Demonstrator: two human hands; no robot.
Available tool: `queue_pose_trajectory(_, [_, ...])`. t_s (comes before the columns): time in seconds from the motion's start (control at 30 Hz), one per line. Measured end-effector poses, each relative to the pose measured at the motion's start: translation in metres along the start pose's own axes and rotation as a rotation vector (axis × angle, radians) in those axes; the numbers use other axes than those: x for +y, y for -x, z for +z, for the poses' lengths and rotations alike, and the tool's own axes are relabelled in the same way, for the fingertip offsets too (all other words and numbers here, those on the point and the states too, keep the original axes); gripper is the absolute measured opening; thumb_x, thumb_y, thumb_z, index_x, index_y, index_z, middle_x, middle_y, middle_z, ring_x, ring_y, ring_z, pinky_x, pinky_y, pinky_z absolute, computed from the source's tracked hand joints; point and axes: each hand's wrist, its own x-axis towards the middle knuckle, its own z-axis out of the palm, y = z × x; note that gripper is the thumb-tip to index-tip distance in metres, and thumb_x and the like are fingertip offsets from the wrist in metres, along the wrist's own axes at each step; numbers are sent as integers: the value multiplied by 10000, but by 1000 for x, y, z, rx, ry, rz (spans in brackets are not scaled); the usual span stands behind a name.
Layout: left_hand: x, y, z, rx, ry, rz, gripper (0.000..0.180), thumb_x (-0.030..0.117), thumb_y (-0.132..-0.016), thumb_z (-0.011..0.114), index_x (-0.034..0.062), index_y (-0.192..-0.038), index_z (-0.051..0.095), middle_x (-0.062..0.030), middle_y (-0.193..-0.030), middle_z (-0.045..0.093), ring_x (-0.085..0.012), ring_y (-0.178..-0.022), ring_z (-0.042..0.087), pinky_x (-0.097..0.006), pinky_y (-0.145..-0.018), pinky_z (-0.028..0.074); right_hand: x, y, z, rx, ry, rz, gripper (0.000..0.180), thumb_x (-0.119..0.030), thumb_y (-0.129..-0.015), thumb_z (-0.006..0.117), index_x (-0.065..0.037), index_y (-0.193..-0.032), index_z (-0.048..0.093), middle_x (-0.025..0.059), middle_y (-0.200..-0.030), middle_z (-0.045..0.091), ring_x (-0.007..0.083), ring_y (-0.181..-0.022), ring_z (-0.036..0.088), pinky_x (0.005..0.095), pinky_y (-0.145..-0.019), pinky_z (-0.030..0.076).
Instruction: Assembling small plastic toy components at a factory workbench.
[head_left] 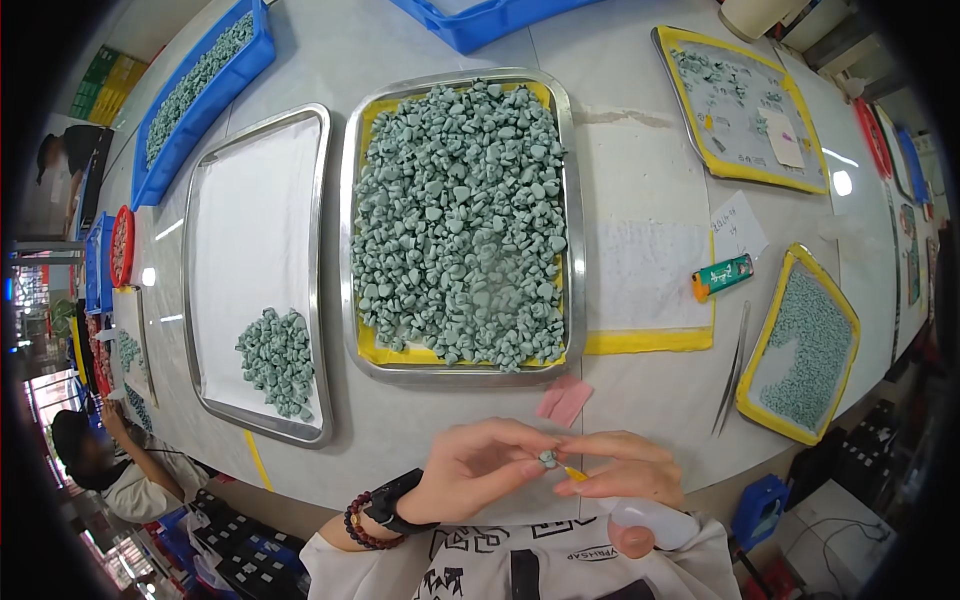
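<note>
Left hand (478,468) is closed in a fingertip pinch, by which one small grey-green stone (547,458) is held in front of the chest. A translucent bottle (655,522) is gripped in the right hand (632,468), its yellow tip (576,473) pointed toward the stone; whether contact is made cannot be told. A black wristband (398,502) and a beaded bracelet (357,522) are worn on the left wrist.

Just beyond the hands, a pink cloth (564,400) is laid on the bench (460,415). Behind it, a metal tray (577,230) is heaped with similar stones. To its left, a second metal tray (255,210) is lined in white, with a smaller pile (278,362) gathered at its near end. To the right, tweezers (735,370) are placed beside a yellow-edged tray (775,385), partly covered with finer pieces. Farther off, a green-and-orange packet (722,278) is noted near a paper slip (740,228). At the far left, a blue bin (205,100) is filled with stones.
</note>
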Motion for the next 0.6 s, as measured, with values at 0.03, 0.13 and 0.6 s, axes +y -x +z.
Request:
queue_pose_trajectory(0.03, [0, -1, 0, -4, -9, 6, 231, -92, -842, 555, -62, -1071, 560, -171, -1050, 612, -209, -969, 613, -302, -837, 502, 1, 0, 0, -3, 2, 3, 567, -533, -932, 359, -6, -953, 566, 209, -755, 668, 359, -794, 661, 400, -657, 526])
queue_pose_trajectory(0.13, [0, -3, 1, 4, 10, -4, 233, -95, -839, 557, -63, -1070, 559, -172, -1048, 612, -209, -969, 613, -301, -836, 503, 1, 1, -3, -19, -2, 22, 548, -519, -931, 374, -7, -952, 568, 231, -801, 663, 358, -789, 662, 398, -659, 526])
queue_pose_trajectory(0.6, [-1, 1, -2, 12, 5, -54, 231, -89, -842, 558, -68, -1072, 550, -177, -1041, 619, -201, -974, 614, -298, -841, 501, 3, 6, 1, 48, -70, 15, 510, -453, -888, 501, 44, -944, 604, 157, -821, 671, 374, -894, 646, 421, -663, 526])
